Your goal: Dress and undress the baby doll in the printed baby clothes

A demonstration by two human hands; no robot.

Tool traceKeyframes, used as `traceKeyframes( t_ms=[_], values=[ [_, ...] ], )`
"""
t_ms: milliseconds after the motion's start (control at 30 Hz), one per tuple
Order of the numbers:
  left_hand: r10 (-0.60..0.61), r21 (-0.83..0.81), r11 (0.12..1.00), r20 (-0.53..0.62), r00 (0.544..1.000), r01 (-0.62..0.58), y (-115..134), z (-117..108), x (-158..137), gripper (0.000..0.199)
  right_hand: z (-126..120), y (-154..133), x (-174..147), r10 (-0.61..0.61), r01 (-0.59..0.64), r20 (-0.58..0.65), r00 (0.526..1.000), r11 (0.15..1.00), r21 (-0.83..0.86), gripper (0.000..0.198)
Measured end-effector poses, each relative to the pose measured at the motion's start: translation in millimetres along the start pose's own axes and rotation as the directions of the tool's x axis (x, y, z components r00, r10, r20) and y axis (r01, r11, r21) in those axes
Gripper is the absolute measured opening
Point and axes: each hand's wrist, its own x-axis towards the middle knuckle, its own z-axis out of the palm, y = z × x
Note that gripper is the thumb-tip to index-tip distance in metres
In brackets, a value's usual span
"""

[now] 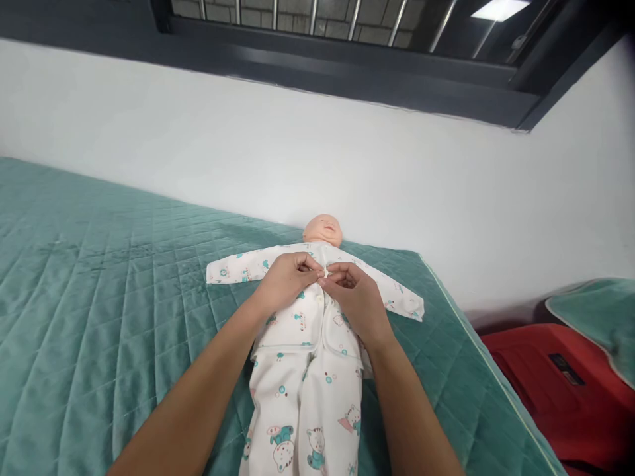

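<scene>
A baby doll [323,229] lies on its back, dressed in a white printed baby jacket [297,320] and matching trousers [282,410]. Both jacket sleeves are spread out to the sides. At the chest, my left hand [290,281] pinches the front edge of the jacket. Fingertips of my right hand [360,294] grip the opposite edge, almost touching those of the left. A small whitish bit, perhaps a button or fastener, shows between the fingertips. Lower down, the jacket front hangs apart over the trousers.
A green quilted cover [124,297] spreads under the doll, its edge running down on the right. Behind stands a white wall [198,139] below a dark window frame [297,66] with metal bars. A red case-like object [536,383] sits beyond the right edge, partly under green cloth [595,314].
</scene>
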Motion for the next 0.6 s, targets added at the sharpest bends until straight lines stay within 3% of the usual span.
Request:
traceKeyframes(
  t_ms=[200,433,600],
  values=[
    [0.005,0.024,1.0,0.09,0.996,-0.007,6.3,-5.8,-3.0,0.021,3.8,-6.1,-2.2,-0.02,0.02,-0.002,1.0,0.993,-0.119,0.029],
    [-0.037,0.054,0.998,-0.018,0.999,0.038,4.8,2.1,-1.9,0.006,12.4,-18.1,-6.1,-0.028,0.006,-0.065,0.997,0.949,-0.314,0.023],
    [-0.02,-0.033,0.999,0.004,1.0,0.02,2.3,0.0,-2.0,0.014,10.3,-15.5,-6.2,-0.033,0.018,-0.042,0.999,0.948,-0.318,0.025]
  ],
)
